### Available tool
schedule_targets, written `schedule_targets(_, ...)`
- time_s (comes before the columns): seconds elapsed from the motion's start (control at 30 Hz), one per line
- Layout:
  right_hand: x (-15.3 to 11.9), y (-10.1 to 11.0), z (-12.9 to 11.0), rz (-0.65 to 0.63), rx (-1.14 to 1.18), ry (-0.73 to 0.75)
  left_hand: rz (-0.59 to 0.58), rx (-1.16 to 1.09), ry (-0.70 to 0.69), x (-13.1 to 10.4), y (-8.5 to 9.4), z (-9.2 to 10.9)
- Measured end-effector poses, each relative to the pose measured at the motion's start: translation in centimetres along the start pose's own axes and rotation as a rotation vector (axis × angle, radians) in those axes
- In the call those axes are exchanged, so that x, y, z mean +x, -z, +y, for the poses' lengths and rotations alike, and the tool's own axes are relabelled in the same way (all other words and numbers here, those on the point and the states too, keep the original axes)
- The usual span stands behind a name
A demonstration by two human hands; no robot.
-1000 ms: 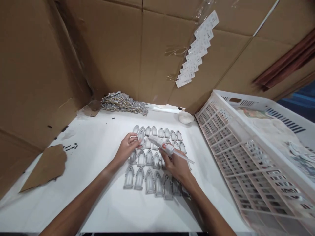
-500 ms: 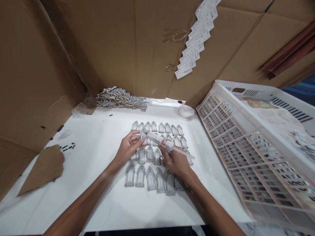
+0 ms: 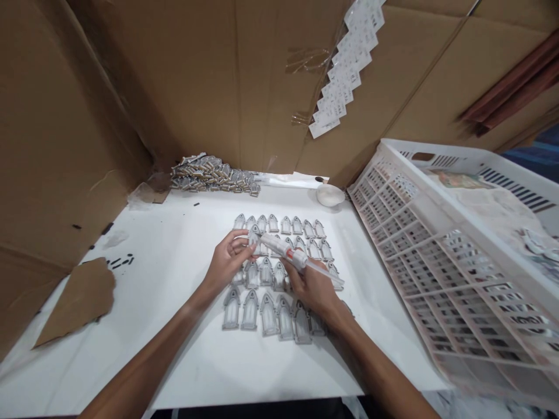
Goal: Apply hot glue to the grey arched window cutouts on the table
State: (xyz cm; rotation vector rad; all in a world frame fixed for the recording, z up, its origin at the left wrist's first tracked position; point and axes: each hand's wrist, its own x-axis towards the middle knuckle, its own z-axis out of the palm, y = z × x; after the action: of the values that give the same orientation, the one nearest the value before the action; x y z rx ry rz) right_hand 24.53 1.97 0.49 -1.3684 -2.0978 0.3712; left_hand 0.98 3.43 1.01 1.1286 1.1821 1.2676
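Observation:
Between the fingertips of my left hand (image 3: 229, 256) is a small arch-shaped silver piece (image 3: 254, 237), raised over the rows. My right hand (image 3: 312, 285) is closed around a white syringe (image 3: 286, 249) with a red mark and a clear plunger end slanting back over the wrist. Its narrow tip meets or nearly meets the top of the held piece; contact is too small to tell. Several rows of matching arch-shaped pieces (image 3: 250, 311) lie on the white table (image 3: 196, 372) beneath and around both hands. My right hand and forearm hide some of them.
A heap of similar metal pieces (image 3: 209, 174) lies against the cardboard wall (image 3: 196, 75). Near it stands a small white bowl (image 3: 331, 195). A white plastic crate (image 3: 408, 256) borders the right side. At left lie a torn cardboard scrap (image 3: 78, 302) and small black bits (image 3: 120, 262).
The camera view shifts very slightly. Both hands keep nearly the same pose, with the syringe tip still at the held piece.

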Motion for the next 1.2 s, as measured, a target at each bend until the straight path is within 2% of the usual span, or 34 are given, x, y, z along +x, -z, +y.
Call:
schedule_targets(0.27,-0.2,0.2,-0.3,-0.018,0.016,-0.010,0.041,0.061,-0.077,-0.2,-0.2,-0.3)
schedule_targets(0.57,-0.4,0.7,-1.4,-0.066,-0.047,0.031,0.112,0.512,-0.333,-0.3,1.2,-0.7)
schedule_targets(0.67,-0.5,1.0,-1.3,-0.058,-0.039,0.040,0.146,0.418,-0.299,0.2,1.4,-0.9)
schedule_targets(0.83,-0.7,0.9,-1.0,-0.054,0.033,-0.014,0.149,0.131,-0.099,1.0,1.3,-0.6)
schedule_targets(1.0,-0.7,0.4,-0.8,-0.134,0.112,-0.143,0.136,0.108,-0.002,0.9,1.2,0.2)
schedule_targets(1.2,-0.7,0.2,-0.8,-0.170,0.169,-0.202,0.113,0.109,0.000,0.9,1.2,0.2)
